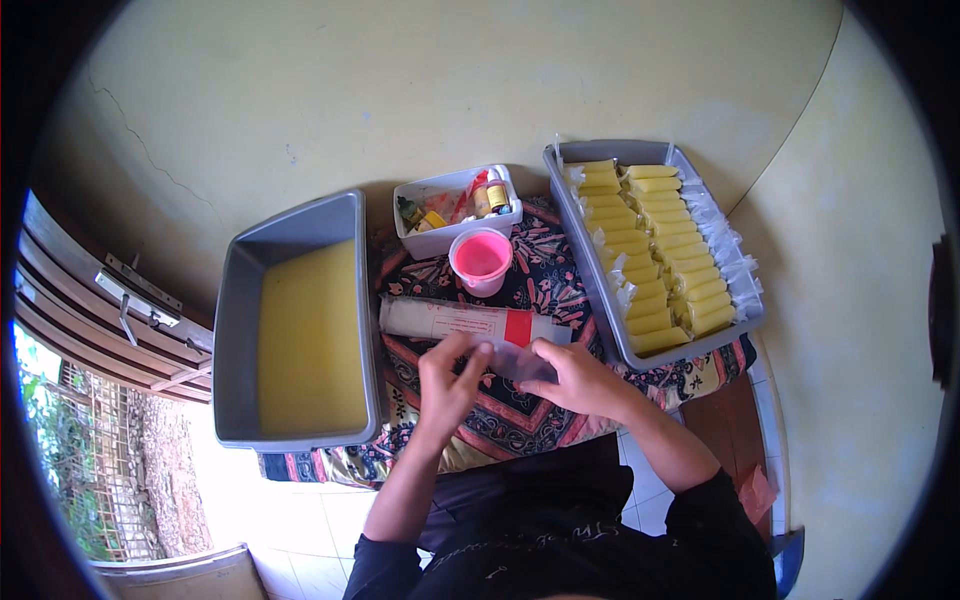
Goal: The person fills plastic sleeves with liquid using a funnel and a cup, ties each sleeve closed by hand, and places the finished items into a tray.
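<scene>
Both hands meet over the patterned cloth, with a small clear plastic bag [510, 362] between them. My left hand [450, 385] is closed, thumb and fingers pinching the bag's left side. Opposite it, my right hand [572, 378] has its fingers closed on the right side. Just beyond the hands lies a clear packet with white and red print [450, 319], partly hidden by my fingers. A small tub, pink inside [482, 258], stands behind the packet.
At left, a grey basin [228, 350] holds yellow liquid. A grey tray [583, 270] at right carries rows of filled yellow bags. A white box [440, 241] with bottles stands at the back by the wall. Patterned cloth [540, 420] covers the table.
</scene>
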The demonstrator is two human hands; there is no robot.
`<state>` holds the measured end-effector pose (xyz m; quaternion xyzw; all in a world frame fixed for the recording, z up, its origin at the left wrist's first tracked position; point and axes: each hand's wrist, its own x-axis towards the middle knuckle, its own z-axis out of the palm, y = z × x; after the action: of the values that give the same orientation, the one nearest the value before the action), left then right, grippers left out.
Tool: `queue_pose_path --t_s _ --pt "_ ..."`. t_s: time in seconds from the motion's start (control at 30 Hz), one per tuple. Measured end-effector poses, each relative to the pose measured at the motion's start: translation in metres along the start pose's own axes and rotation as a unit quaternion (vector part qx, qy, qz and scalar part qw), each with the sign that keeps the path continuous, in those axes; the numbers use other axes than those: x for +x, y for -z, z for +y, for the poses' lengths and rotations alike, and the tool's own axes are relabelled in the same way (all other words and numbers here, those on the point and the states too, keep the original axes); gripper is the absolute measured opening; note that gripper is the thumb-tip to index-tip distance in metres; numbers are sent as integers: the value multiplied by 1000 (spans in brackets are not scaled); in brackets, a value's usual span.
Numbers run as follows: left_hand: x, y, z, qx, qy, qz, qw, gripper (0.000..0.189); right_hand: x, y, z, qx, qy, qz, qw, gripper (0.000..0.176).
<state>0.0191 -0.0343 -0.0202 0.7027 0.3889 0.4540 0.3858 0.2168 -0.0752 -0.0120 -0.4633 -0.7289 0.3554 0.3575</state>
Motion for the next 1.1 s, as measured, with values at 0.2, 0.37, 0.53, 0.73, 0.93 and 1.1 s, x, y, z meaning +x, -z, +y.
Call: queue_pose_path --t_s 0.2,0.37,0.53,0.73,0.93,1.1 --pt "4 20 0 -162 112 156 968 18 9 16 -24 16 -42 45 998 14" --pt "-1 28 -11 -217 109 196 950 19 18 37 -28 29 -66 106 992 16" --pt "-9 24 -28 -224 107 186 951 18 25 50 -29 108 -86 121 983 14" --pt "-21 16 -25 -194 185 150 952 17 37 54 -33 202 -58 168 963 13" --pt "-19 15 -5 -2 19 177 984 35 48 47 -34 58 -58 31 996 13" --pt "-4 13 6 -138 58 69 986 27 61 22 -38 -9 15 -61 998 17"
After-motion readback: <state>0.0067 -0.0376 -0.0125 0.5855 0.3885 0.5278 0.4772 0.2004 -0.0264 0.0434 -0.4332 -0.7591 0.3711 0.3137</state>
